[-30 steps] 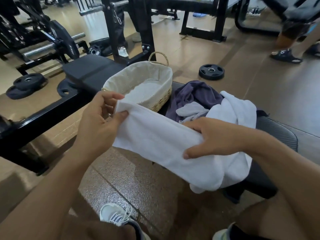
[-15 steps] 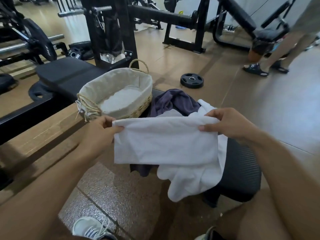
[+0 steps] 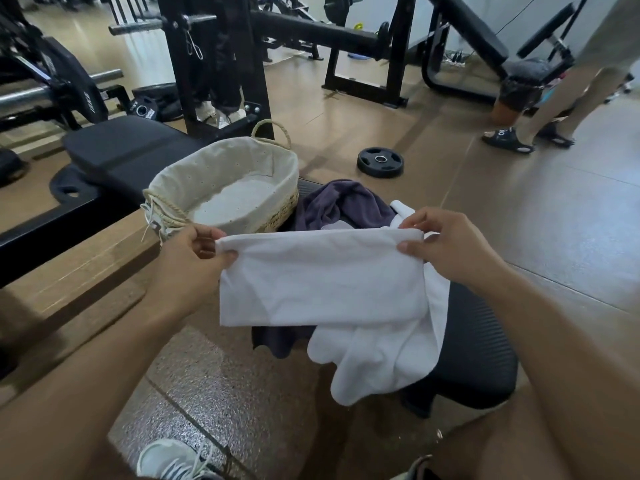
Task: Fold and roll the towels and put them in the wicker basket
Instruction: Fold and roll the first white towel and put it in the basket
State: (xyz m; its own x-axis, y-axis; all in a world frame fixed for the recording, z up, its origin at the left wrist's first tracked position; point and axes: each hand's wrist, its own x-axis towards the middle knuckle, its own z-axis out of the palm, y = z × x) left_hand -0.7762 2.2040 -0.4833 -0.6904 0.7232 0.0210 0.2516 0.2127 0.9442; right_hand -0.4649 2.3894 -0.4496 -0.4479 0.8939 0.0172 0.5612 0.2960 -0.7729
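White towel point(image 3: 322, 278) hangs flat btwn left hand point(image 3: 194, 258) & right hand point(image 3: 446, 247), each pinching a top corner w/ thumb and fingers curled on the cloth, prob. to square it for folding, wicker basket point(image 3: 277, 157) waiting just beyond.

Very little text can be read. White letters stand on the strap of a black sandal point(image 3: 508, 136), but they are too small to read. White markings on the black weight plate point(image 3: 145, 110) are also illegible.
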